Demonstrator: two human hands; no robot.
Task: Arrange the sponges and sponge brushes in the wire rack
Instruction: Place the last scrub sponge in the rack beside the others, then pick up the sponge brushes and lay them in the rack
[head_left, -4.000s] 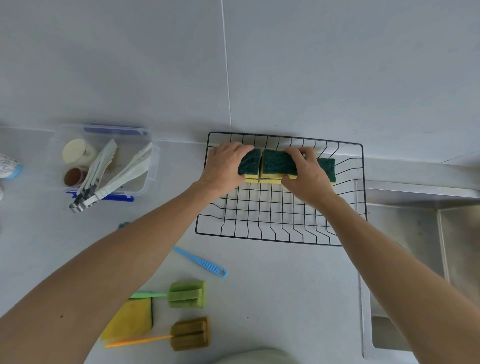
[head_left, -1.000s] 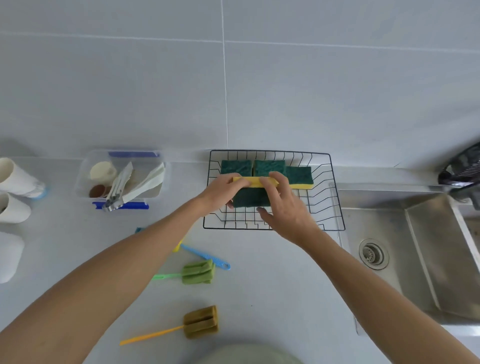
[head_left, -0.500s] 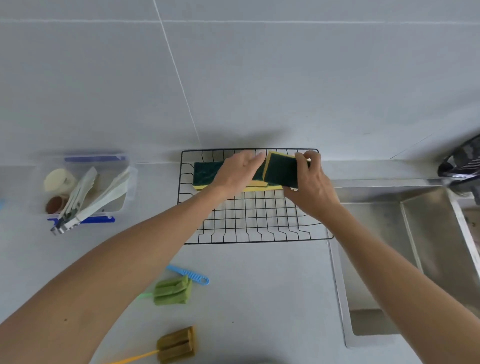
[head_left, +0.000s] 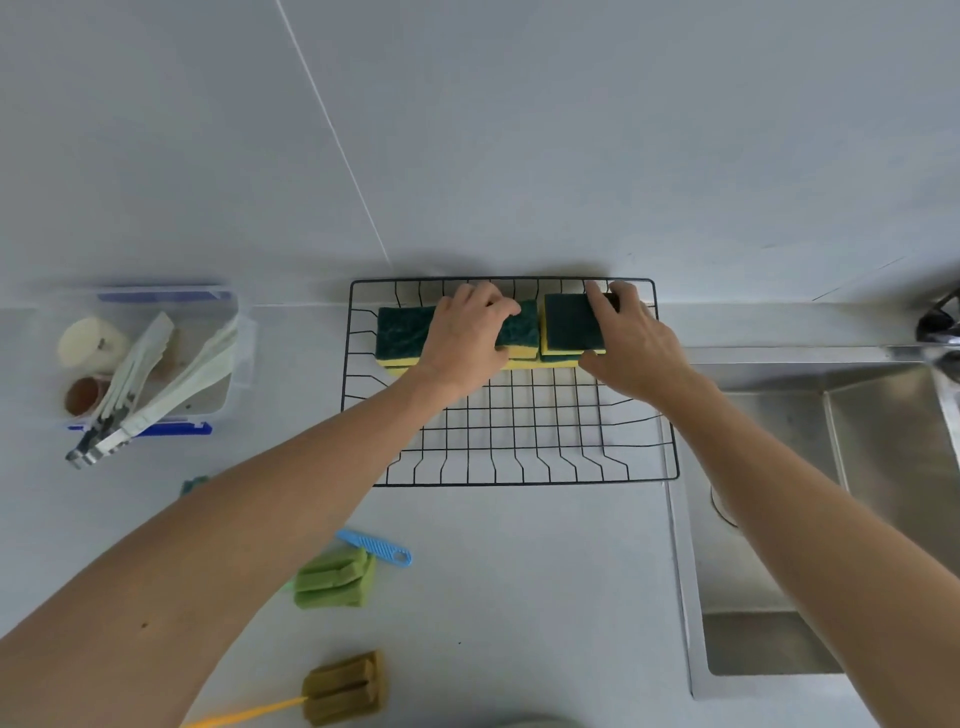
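Clear plastic container (head_left: 231, 343) of utensils at the counter's (head_left: 519, 597) left edge. Green sponge brush (head_left: 335, 579) and brown sponge brush (head_left: 345, 688) lying near the front edge, outside the wire rack (head_left: 511, 470). Along the rack's back edge, green-and-yellow sponges (head_left: 402, 332) in a row. Left hand (head_left: 465, 340) pressed flat on them, fingers loosely spread. Right hand (head_left: 631, 340) gripping the top sponge (head_left: 569, 322) at the rack's right end, thumb in front, fingers behind. Steel sink (head_left: 779, 519) at the right edge.
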